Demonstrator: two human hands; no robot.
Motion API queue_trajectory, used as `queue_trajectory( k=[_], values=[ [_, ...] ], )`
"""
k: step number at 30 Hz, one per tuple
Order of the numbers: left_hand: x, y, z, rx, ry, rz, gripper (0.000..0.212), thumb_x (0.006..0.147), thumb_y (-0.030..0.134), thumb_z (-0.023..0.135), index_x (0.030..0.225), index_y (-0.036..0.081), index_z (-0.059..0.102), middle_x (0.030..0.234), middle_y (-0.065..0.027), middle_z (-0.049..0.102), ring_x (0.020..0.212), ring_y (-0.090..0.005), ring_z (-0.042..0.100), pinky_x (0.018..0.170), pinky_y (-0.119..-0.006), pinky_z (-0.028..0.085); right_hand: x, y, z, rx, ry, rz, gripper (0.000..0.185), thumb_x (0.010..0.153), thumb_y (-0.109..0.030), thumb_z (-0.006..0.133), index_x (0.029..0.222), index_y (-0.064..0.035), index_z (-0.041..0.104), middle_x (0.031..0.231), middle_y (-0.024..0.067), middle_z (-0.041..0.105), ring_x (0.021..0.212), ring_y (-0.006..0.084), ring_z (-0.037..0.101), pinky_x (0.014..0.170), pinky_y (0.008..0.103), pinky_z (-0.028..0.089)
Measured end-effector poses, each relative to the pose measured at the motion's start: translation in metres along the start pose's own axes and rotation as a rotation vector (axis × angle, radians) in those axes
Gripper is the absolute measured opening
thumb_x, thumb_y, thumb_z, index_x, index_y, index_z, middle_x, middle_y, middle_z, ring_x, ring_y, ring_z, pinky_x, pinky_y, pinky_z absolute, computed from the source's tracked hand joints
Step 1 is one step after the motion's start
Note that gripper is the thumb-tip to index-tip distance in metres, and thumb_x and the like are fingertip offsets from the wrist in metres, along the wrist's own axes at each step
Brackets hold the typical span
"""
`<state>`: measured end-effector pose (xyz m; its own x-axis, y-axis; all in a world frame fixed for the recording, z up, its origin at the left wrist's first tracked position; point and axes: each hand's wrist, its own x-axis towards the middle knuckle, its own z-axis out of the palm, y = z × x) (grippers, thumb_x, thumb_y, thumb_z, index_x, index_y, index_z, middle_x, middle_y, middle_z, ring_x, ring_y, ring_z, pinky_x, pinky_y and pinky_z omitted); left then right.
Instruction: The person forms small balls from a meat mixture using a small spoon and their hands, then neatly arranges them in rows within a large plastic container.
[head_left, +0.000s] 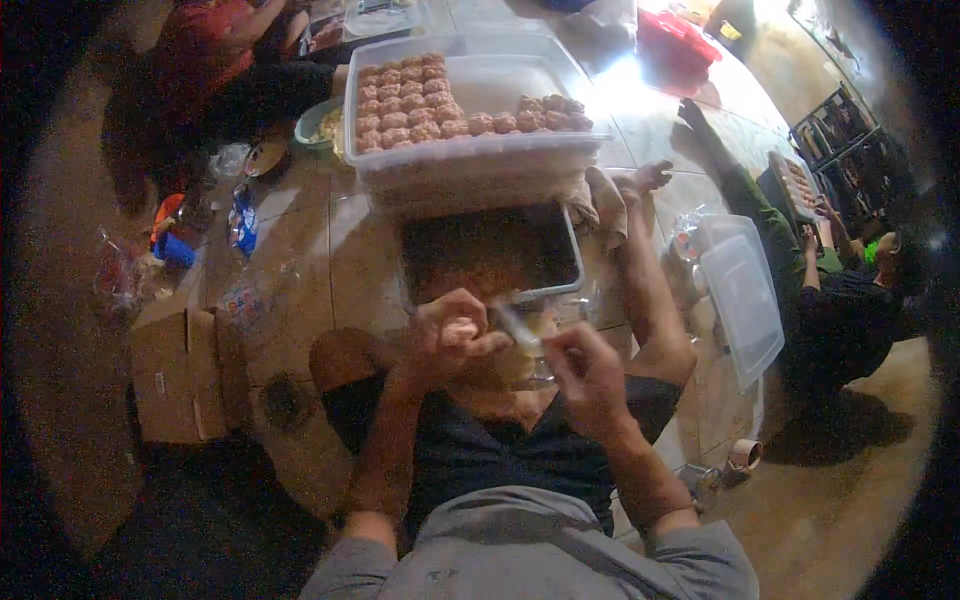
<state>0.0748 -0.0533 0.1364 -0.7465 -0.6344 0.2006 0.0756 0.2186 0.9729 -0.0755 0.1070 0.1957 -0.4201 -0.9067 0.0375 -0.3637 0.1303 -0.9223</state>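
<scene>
My left hand (448, 337) cups a small pink lump (460, 331) that looks like raw minced meat. A pale, flat-ended utensil (519, 327), motion-blurred, is gripped in my right hand (590, 379) and angles toward the left fingers. Its exact kind cannot be told. Below the utensil, a small clear container with yellowish contents (516, 365) is partly hidden by the hands. Just beyond both hands lies a dark rectangular tray (487, 244) with a light rim. Behind it, a large translucent plastic bin (480, 154) holds rows of pink balls (411, 105).
A cardboard box (176, 371) stands on the tiled floor at left. A translucent lid (742, 300) rests at right, near a cup (745, 454). A green bowl (319, 126) sits beside the bin. Other people sit at upper left (199, 60) and far right (844, 322).
</scene>
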Motion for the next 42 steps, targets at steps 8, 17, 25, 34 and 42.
queue_trajectory(
  k=[8,17,25,34,42],
  values=[
    [0.004,-0.029,-0.022,-0.129,-0.155,-0.088,0.037,0.077,0.03,0.085,0.096,0.005,0.066,0.091,-0.0042,0.068,0.082,-0.0105,0.061,0.072,-0.028,0.052,-0.003,-0.007,0.0,-0.049,0.072,-0.004,0.008,0.093,-0.002,0.063,0.1,0.0004,0.061,0.087,0.0135,0.066,0.081,0.0187,0.064,0.073,0.0338,0.051],
    [0.046,0.046,-0.034,-0.288,-0.309,-0.307,0.063,0.074,0.027,0.091,0.126,0.008,0.06,0.096,-0.0023,0.069,0.09,-0.0091,0.064,0.082,-0.028,0.054,0.007,0.031,-0.055,0.184,0.352,0.169,0.008,0.093,-0.007,0.063,0.098,-0.0011,0.064,0.087,0.0045,0.067,0.077,0.0117,0.062,0.067,0.0273,0.05],
    [0.233,0.084,-0.071,0.597,-0.069,0.322,0.033,0.081,0.027,0.081,0.103,0.005,0.07,0.096,-0.0124,0.071,0.091,-0.0199,0.066,0.081,-0.036,0.052,-0.025,0.084,-0.078,0.436,0.395,0.317,0.01,0.094,-0.009,0.062,0.1,-0.0011,0.062,0.078,0.0015,0.062,0.064,0.0067,0.053,0.056,0.0236,0.044],
    [0.352,0.028,-0.076,0.892,-0.231,-0.013,0.057,0.092,0.057,0.061,0.097,0.001,0.07,0.083,-0.0107,0.071,0.076,-0.0183,0.066,0.073,-0.035,0.052,-0.022,0.13,-0.076,0.405,0.433,0.308,0.006,0.093,-0.007,0.062,0.096,-0.0013,0.064,0.084,0.0014,0.063,0.079,0.0099,0.059,0.073,0.0253,0.048],
    [0.365,0.032,-0.052,1.06,-0.413,-0.294,0.108,0.09,0.082,0.006,0.081,-0.008,0.064,0.07,-0.0213,0.064,0.074,-0.0362,0.062,0.082,-0.049,0.048,-0.011,0.062,-0.107,1.059,0.609,0.165,0.013,0.101,-0.018,0.054,0.103,-0.0047,0.055,0.078,0.0012,0.054,0.053,0.0092,0.044,0.045,0.0247,0.039]
  ],
)
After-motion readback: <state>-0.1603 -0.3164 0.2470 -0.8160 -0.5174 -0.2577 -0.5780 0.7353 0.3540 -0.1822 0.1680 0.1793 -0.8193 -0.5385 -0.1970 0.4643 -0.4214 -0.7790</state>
